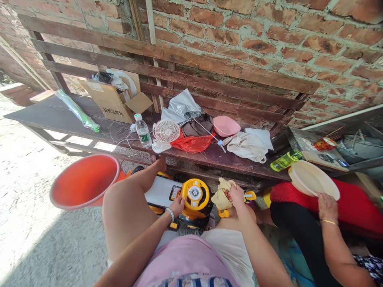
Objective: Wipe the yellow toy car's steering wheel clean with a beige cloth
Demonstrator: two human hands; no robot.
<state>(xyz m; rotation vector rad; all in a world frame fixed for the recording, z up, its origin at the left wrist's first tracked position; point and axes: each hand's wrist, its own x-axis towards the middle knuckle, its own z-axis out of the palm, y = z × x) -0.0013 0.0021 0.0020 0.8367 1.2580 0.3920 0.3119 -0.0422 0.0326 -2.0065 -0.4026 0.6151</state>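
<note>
My left hand point(177, 206), with a beaded bracelet on its wrist, is closed at the left rim of a yellow toy steering wheel point(195, 194). Whether anything is between its fingers is hidden. The wheel belongs to a ride-on toy car point(163, 191) with a grey-white top, standing between my legs. To the right of the wheel, my right hand point(237, 195) grips a bunched beige cloth point(222, 194); a red patterned patch shows beside my fingers. Just beyond that hand is a yellow plastic part point(249, 195).
A dark bench point(206, 158) spans the front, bearing a cardboard box point(109, 101), water bottle point(143, 131), small fan point(166, 131), silver umbrella point(182, 105) and pink basin point(226, 126). An orange tub point(85, 181) stands left. At right, another person's hand point(327, 207) holds a cream basin point(312, 179).
</note>
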